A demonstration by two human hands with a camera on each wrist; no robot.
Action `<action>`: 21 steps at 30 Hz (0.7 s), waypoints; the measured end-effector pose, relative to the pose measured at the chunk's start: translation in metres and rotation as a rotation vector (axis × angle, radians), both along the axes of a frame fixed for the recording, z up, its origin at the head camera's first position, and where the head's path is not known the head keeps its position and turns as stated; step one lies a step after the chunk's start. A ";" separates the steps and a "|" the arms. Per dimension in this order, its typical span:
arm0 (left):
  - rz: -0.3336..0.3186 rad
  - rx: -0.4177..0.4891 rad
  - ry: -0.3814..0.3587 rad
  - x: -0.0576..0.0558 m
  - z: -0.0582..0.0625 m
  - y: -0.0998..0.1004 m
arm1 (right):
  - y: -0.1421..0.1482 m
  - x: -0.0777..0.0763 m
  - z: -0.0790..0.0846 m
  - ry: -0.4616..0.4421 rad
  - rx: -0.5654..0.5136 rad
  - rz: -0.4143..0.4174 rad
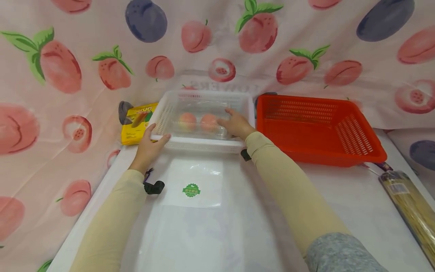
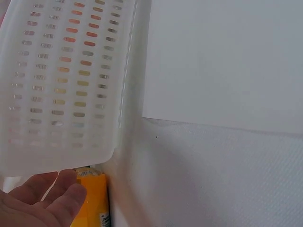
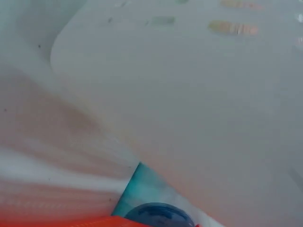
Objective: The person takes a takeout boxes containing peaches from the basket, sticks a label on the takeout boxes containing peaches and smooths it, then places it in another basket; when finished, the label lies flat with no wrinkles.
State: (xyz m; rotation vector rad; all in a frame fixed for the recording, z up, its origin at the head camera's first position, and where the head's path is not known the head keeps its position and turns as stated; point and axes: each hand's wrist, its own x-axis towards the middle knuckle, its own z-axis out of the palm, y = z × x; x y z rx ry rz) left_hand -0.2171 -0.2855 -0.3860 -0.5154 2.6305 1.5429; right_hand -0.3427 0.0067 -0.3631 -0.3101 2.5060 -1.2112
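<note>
A white perforated basket (image 1: pixel 200 144) stands at the back of the table and holds a clear plastic package (image 1: pixel 200 105) with two round red-yellow fruits (image 1: pixel 187 121) inside. My left hand (image 1: pixel 148 151) is at the basket's front left corner, thumb and fingers spread apart. In the left wrist view, that hand's fingers (image 2: pixel 66 201) lie just outside the basket's end wall (image 2: pixel 57 158). Over the right end of the package, my right hand (image 1: pixel 239 125) reaches in across the basket's rim with fingers extended. The right wrist view shows only the blurred basket wall (image 3: pixel 165 94), not the hand.
A red perforated basket (image 1: pixel 306 141) stands to the right. A yellow packet (image 1: pixel 134 130) is left of the white basket. At the right edge lies a long clear pack of noodle-like strands (image 1: pixel 412 204). A clear bag with a green label (image 1: pixel 191 190) lies in front.
</note>
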 end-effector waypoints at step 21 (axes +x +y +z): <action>0.004 0.007 -0.011 0.002 0.002 0.001 | 0.013 0.008 0.016 0.056 -0.276 -0.060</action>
